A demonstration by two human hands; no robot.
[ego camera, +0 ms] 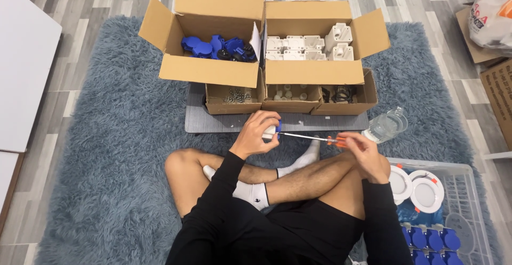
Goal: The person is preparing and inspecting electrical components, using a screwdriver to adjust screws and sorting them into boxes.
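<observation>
My left hand [257, 133] grips a small white and blue plastic part [273, 130] above my crossed legs. In my right hand [361, 146] is a screwdriver [312, 137] with an orange handle; its thin metal shaft points left and its tip meets the part. Both hands hover just in front of a grey mat [198, 119].
Two open cardboard boxes hold blue parts [213, 46] and white parts [304, 49]. Three small boxes [290, 98] with screws and small pieces sit on the grey mat. A clear plastic bottle [386, 124] lies to the right. A clear crate [464, 190] holds white round pieces and blue assembled parts.
</observation>
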